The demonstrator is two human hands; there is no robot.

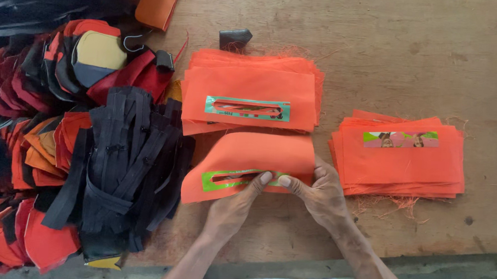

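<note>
From the head camera, an orange fabric panel (253,160) is being held at the near middle of the wooden table (381,44), its lower edge lifted and curled. The green-edged slit (236,178) cut in it is being pinched from both sides: the left hand (234,205) is closed on the strip with thumb and forefinger, and the right hand (319,194) is gripping the panel's right end, fingertips curled under. The step in hand is judged to be the turning or flattening of the facing through the slit; steady pinching along the opening is likely called for next.

Just behind, a stack of slit orange panels (251,94) is lying, and to the right, well apart, a second stack with printed strips (400,157). The panel's left corner is being crowded by a heap of black zippers (126,166) and a pile of red and orange pieces (41,144). Open room is being left mainly along the near table edge and far right.
</note>
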